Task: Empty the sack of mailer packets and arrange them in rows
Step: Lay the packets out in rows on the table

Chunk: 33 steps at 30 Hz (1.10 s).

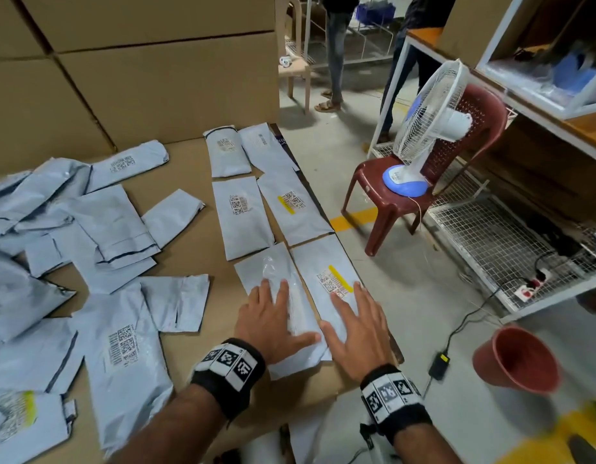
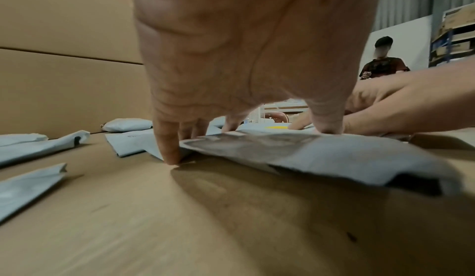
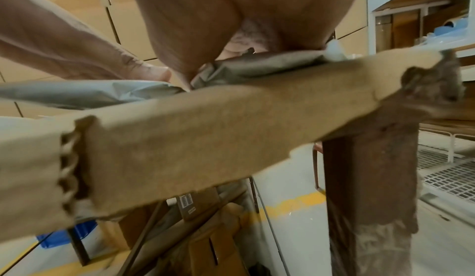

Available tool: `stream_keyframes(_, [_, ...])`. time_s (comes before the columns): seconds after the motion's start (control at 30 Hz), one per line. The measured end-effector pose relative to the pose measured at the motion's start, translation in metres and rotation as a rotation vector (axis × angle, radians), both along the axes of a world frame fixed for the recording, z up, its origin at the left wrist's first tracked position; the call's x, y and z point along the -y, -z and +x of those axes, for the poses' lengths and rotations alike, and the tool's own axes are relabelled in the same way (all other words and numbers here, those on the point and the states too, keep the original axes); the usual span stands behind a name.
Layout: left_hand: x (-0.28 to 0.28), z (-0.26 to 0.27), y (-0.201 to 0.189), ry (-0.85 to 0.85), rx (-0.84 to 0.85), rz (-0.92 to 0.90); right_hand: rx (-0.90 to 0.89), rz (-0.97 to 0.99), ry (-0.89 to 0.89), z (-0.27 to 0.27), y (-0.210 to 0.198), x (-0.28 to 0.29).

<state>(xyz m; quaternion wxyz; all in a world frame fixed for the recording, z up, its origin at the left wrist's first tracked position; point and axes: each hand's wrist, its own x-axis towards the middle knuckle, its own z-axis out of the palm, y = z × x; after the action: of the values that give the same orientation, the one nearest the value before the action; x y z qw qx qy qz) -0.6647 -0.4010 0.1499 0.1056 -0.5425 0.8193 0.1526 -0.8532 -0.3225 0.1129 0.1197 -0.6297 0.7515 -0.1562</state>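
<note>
**Two flat hands square up the nearest pair of mailers**

Fingers [image 1: 283,289] of the left hand [image 1: 269,324] lie straight and spread, pressing flat on a grey packet [image 1: 273,272] at the near end of the left column; nothing is gripped. From the left wrist view the little finger [image 2: 168,148] stands on the worktop [image 1: 189,236] at the packet's left edge while the thumb presses on top. The right hand [image 1: 355,333], equally flat and open, rests on the neighbouring labelled packet [image 1: 326,279], which lies along the worktop's right edge.

Both packets run lengthwise away from the person, long axes roughly parallel and side edges touching or just overlapping between the two thumbs. Beyond the fingertips, four more packets continue the two columns toward the boxes [image 1: 139,78] at the back.

The unsorted packets [image 1: 99,229] lie in a loose heap to the left, well apart from the right hand and nearer the left, so the next pick looks likely to fall to the left hand. The sack itself cannot be made out.

Off the worktop to the right stand a chair [image 1: 390,195] carrying a fan [image 1: 430,108].
</note>
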Motion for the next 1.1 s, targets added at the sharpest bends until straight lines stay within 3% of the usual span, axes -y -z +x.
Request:
stream_keyframes(0.17, [0.005,0.007,0.0,-0.093,-0.107,-0.076,0.02,-0.085,-0.014,0.011,-0.018,-0.001])
stream_keyframes(0.3, [0.05,0.021,-0.007,-0.235,-0.174,-0.143,0.002,-0.069,-0.148,0.041,-0.014,-0.004])
stream_keyframes(0.47, [0.114,0.038,0.003,-0.351,-0.168,0.021,-0.029,0.021,-0.155,0.044,-0.009,-0.005])
stream_keyframes(0.57, [0.125,0.038,0.011,-0.309,-0.207,0.068,-0.019,0.024,-0.172,0.041,-0.012,-0.005])
stream_keyframes(0.7, [0.117,0.028,0.016,-0.255,-0.223,-0.001,0.017,-0.049,-0.136,0.036,-0.016,0.002])
stream_keyframes(1.1, [0.111,0.018,0.023,-0.236,-0.177,-0.105,0.002,0.067,-0.145,0.021,-0.004,0.012])
